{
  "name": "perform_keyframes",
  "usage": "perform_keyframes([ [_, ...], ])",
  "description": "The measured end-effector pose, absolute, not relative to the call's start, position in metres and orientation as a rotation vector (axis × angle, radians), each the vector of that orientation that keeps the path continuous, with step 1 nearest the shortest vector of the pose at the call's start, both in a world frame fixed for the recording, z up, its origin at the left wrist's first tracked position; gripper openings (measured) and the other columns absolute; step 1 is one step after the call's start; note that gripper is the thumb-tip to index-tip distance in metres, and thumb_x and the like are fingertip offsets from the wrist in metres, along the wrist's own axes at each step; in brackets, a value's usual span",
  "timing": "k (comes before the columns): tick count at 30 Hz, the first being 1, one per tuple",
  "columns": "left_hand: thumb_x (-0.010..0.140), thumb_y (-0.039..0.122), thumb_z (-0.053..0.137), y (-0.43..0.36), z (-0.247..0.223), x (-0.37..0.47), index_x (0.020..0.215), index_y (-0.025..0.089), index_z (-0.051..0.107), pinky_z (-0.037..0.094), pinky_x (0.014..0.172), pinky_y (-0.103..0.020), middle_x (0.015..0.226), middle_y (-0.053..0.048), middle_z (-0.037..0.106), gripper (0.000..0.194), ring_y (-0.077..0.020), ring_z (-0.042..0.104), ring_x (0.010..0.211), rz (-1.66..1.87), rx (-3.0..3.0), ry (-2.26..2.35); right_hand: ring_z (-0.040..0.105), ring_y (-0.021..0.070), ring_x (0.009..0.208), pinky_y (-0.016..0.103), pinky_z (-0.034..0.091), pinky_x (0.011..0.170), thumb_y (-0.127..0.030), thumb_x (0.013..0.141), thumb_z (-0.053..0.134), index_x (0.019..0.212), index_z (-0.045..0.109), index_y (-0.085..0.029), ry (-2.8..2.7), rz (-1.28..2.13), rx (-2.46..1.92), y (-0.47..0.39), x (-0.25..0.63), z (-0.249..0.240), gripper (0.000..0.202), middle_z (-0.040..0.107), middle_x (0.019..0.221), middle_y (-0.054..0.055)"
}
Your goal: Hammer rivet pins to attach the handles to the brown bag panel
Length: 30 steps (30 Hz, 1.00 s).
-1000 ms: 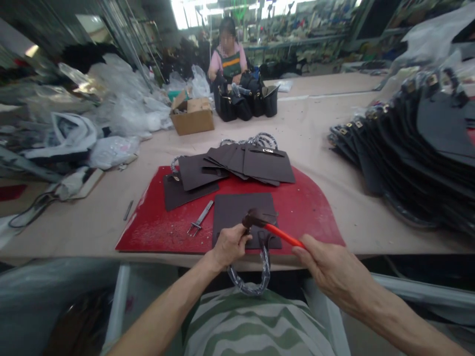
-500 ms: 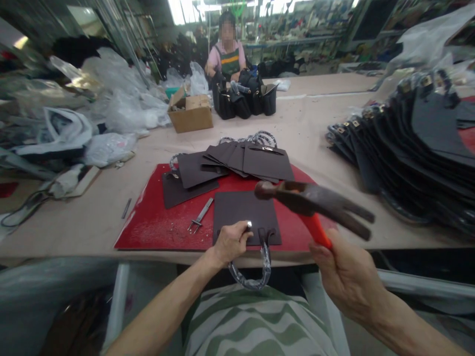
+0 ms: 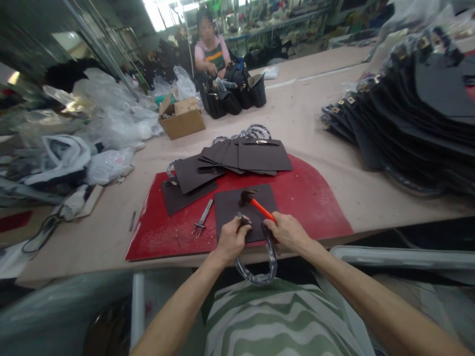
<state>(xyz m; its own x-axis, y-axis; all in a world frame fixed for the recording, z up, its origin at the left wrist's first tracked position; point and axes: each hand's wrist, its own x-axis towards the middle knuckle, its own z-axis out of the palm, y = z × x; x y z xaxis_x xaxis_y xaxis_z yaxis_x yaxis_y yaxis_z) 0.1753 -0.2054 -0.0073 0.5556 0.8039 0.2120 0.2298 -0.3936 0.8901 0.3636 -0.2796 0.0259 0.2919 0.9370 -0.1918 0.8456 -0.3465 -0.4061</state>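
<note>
My left hand (image 3: 233, 237) is closed around a short metal punch (image 3: 240, 216), its top end showing above the fingers. Beneath it lies a dark brown bag panel (image 3: 228, 202), with a plastic-wrapped handle (image 3: 255, 279) looping over the table's near edge. My right hand (image 3: 287, 228) grips the orange shaft of a claw hammer (image 3: 261, 208), whose head is low over the panel, just above the punch. Whether head and punch touch I cannot tell. A pronged metal tool (image 3: 203, 217) lies to the left on the red mat (image 3: 319, 198).
Several dark panels (image 3: 263, 155) with wrapped handles overlap behind. A tall pile of black bag pieces (image 3: 389, 133) fills the right. A cardboard box (image 3: 183, 121), black bags (image 3: 222, 101) and plastic wrapping (image 3: 107, 109) stand farther back. A person (image 3: 213, 54) sits across the table.
My right hand has brought the hammer down and leftward from its raised position to the punch. My left hand keeps its hold at the panel. The view has tilted slightly.
</note>
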Motion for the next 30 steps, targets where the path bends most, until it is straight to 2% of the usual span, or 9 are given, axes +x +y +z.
perform_keyframes([
  [4,0.090,0.041,0.058,-0.185,0.011,0.161,0.099,0.018,0.057,0.059,0.077,-0.033,0.086,-0.004,0.072,0.025,-0.0179,0.072,0.078,1.015,1.439,0.988,0.065,0.0235,0.074,0.029,0.025,0.057,-0.036,0.102,0.052,0.090,0.058,-0.018,-1.594,0.556,-2.362,-0.275,0.367,0.010,0.023,0.068,0.079,0.009],
  [8,0.087,0.043,0.060,-0.145,0.039,0.110,0.102,0.017,0.060,0.058,0.072,-0.031,0.081,-0.004,0.072,0.031,-0.0186,0.071,0.072,0.977,1.572,1.321,0.065,0.0225,0.074,0.029,0.027,0.058,-0.036,0.102,0.052,0.087,0.058,-0.019,-1.592,0.587,-2.351,-0.277,0.371,0.012,0.023,0.068,0.076,0.007],
  [11,0.086,0.038,0.055,-0.113,0.048,0.066,0.092,0.016,0.064,0.055,0.071,-0.033,0.079,-0.007,0.072,0.024,-0.0235,0.071,0.075,0.672,1.926,1.712,0.065,0.0226,0.072,0.029,0.026,0.058,-0.037,0.102,0.052,0.088,0.058,-0.019,-1.596,0.579,-2.375,-0.276,0.371,0.012,0.023,0.068,0.076,0.007],
  [14,0.088,0.037,0.050,-0.092,0.044,0.039,0.084,0.015,0.065,0.053,0.077,-0.038,0.085,-0.015,0.072,0.027,-0.0317,0.070,0.088,0.117,2.191,2.022,0.064,0.0229,0.071,0.029,0.027,0.058,-0.037,0.102,0.051,0.088,0.056,-0.020,-1.594,0.592,-2.385,-0.275,0.370,0.011,0.023,0.067,0.075,0.006],
  [17,0.089,0.034,0.048,-0.085,0.038,0.032,0.096,0.014,0.068,0.051,0.082,-0.039,0.095,-0.018,0.073,0.029,-0.0329,0.069,0.097,-0.179,2.243,2.073,0.063,0.0238,0.069,0.029,0.027,0.057,-0.036,0.101,0.049,0.084,0.053,-0.021,-1.584,0.624,-2.400,-0.275,0.372,0.009,0.023,0.064,0.071,0.006],
  [20,0.091,0.031,0.050,-0.085,0.034,0.033,0.107,0.016,0.067,0.050,0.087,-0.035,0.100,-0.015,0.073,0.028,-0.0287,0.068,0.102,-0.153,2.260,2.075,0.062,0.0248,0.065,0.030,0.029,0.057,-0.036,0.099,0.047,0.081,0.049,-0.022,-1.598,0.652,-2.375,-0.275,0.375,0.006,0.023,0.061,0.066,0.005],
  [24,0.092,0.028,0.051,-0.085,0.034,0.033,0.111,0.018,0.067,0.048,0.090,-0.033,0.111,-0.014,0.070,0.027,-0.0259,0.066,0.105,-0.049,2.280,2.106,0.059,0.0259,0.058,0.030,0.028,0.054,-0.041,0.096,0.043,0.080,0.046,-0.024,-1.597,0.636,-2.339,-0.273,0.379,-0.002,0.024,0.057,0.059,0.004],
  [30,0.093,0.029,0.053,-0.091,0.039,0.039,0.107,0.018,0.069,0.049,0.086,-0.032,0.106,-0.012,0.070,0.024,-0.0244,0.066,0.099,0.078,2.268,2.082,0.058,0.0271,0.056,0.033,0.030,0.054,-0.050,0.091,0.036,0.076,0.041,-0.026,-1.537,0.652,-2.304,-0.273,0.379,-0.003,0.029,0.054,0.058,0.005],
])
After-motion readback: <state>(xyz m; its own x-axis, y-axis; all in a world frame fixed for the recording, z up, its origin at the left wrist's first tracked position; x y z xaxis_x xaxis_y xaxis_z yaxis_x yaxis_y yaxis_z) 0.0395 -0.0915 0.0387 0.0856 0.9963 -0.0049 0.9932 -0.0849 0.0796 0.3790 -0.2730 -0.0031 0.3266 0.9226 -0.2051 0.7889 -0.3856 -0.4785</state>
